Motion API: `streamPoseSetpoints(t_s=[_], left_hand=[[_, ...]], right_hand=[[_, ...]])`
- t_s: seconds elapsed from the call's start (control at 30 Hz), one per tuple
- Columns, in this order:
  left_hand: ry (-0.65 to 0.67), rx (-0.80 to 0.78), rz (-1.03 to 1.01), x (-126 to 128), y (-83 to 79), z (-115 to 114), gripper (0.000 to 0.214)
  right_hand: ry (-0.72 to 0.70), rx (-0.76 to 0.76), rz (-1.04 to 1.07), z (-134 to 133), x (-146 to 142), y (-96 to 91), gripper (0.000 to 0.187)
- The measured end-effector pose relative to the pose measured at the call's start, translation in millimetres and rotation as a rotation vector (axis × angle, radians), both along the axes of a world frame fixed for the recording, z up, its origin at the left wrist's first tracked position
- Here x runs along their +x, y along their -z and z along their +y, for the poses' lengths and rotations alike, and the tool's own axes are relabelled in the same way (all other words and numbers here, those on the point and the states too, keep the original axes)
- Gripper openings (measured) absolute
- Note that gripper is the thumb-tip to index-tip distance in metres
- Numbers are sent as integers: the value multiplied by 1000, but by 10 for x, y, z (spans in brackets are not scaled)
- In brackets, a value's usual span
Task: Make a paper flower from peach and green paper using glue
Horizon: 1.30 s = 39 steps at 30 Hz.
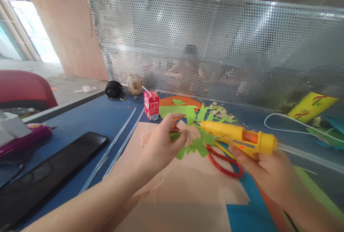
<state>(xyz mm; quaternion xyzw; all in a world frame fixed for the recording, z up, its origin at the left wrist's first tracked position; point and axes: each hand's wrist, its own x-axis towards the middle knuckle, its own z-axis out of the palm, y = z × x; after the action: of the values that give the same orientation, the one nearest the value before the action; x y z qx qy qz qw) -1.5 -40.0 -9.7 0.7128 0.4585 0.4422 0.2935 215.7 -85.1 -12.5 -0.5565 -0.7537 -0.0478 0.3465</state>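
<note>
My right hand (264, 169) grips a yellow hot glue gun (236, 137) with a clear glue stick coming out of its back end. Its nozzle points left, close to a paper flower (192, 135) of pale pink and green pieces. My left hand (161, 142) is closed in a pinch on that flower. Under the hands lie sheets of pale pink paper (188, 181). Red-handled scissors (225, 165) rest on them below the glue gun, their blades hidden. Green paper scraps (225, 117) are strewn beyond the flower.
A red drink carton (151, 105), a jar (134, 84) and a black round object (114, 89) stand toward the back. On the left are a dark phone (53, 174) and clear glue sticks (118, 153). A perforated metal screen (166, 38) borders the table; people sit behind it.
</note>
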Motion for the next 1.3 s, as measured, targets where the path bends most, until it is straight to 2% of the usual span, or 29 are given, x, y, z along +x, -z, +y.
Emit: streamPoseSetpoints(t_s=[0.33,0.7,0.8,0.93,1.17,1.3], left_hand=[[-18,-25,6,-5,-12,8,35],[-54,-32,-7,-8,-14,32,31],[-41,-67,-75,-18,21,66,32],[-34,-121,-144,-43,40,111,32],[10,-199,-197,-51,55,177,34],[35,-219,-249,-49,85,205,34]], right_hand=[[73,-40,-21,-18,-17,2,27],[61,-164,28,-2,-40,-35,32],[42,-201,87,1,-68,-67,30],[-31,-168,194,1,-104,-110,29],[-120,-220,476,1,-140,-109,35],[-21,-254,446,29,-171,-128,30]])
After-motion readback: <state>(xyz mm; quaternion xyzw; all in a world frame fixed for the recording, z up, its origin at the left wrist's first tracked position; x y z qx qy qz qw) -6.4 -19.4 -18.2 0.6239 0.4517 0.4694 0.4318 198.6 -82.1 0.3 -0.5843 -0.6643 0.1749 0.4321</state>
